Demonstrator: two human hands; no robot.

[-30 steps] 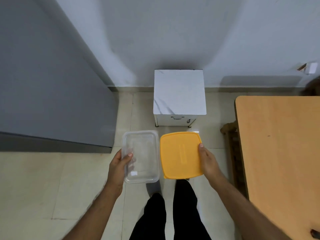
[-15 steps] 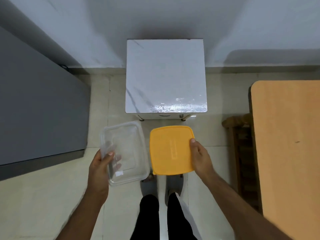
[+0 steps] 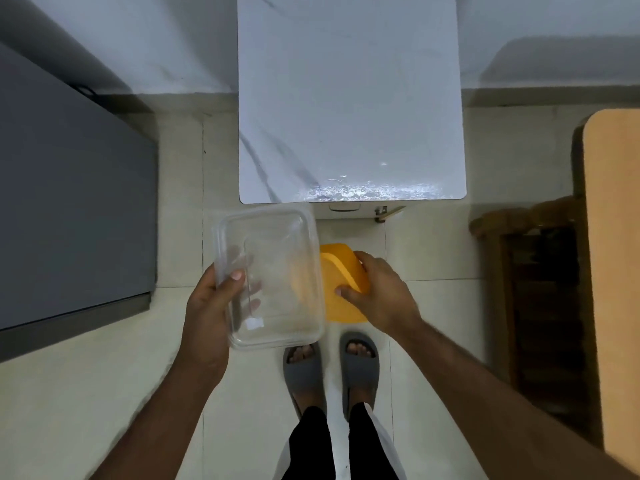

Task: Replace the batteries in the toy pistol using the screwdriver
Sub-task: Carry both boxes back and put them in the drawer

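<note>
Floor (image 3: 104, 393): pale tiles; two feet in grey slippers (image 3: 358, 362) are seen on it.
Counter (image 3: 349, 98): white, marbled top, set against the wall, just ahead of the feet.
Clear container (image 3: 273, 278): held level in the air; nothing can be made out inside.
Left hand (image 3: 207, 313): closed on the container's left edge, thumb over the rim.
Right hand (image 3: 377, 292): clasped around the orange lid.
Orange lid (image 3: 341, 296): tilted, partly behind the container.
Toy pistol, screwdriver: not seen.

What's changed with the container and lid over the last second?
The right hand has tilted the yellow lid and slid it partly under the clear container, which the left hand still grips. The person has stepped closer to the white marble-top table.
</note>
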